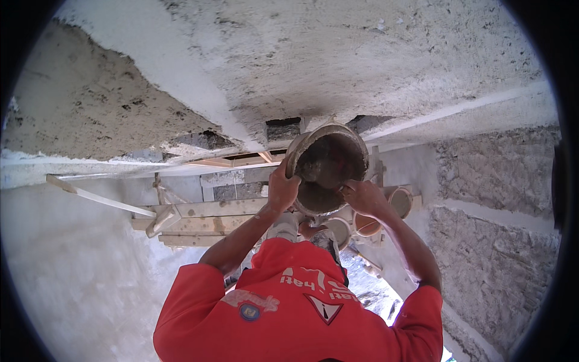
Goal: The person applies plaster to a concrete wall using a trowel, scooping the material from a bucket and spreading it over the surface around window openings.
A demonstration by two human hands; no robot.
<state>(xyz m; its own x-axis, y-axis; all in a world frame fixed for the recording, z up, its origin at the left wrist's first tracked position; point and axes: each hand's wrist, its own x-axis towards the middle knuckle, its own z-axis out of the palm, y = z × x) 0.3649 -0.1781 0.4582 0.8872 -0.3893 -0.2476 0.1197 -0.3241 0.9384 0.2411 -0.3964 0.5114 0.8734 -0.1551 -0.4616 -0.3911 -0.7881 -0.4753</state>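
A mortar-caked bucket [295, 148] is raised in front of me, its wide mouth tipped toward me. Grey, wet-looking mortar [322, 172] lies in its shadowed inside. My left hand [282, 188] grips the left side of the bucket, with the thumb at the rim. Over the near right part of the rim, my right hand [363, 197] is closed, its fingers curled just inside the mouth. Whatever those fingers hold, if anything, is lost in the dark interior.
Wooden scaffold planks [223, 208] run below the bucket, with a slanting batten [99, 196] at left. More buckets [400, 202] stand on the boards to the right. A partly plastered surface [374, 66] spans beyond the bucket; a rough block wall [494, 175] rises at right.
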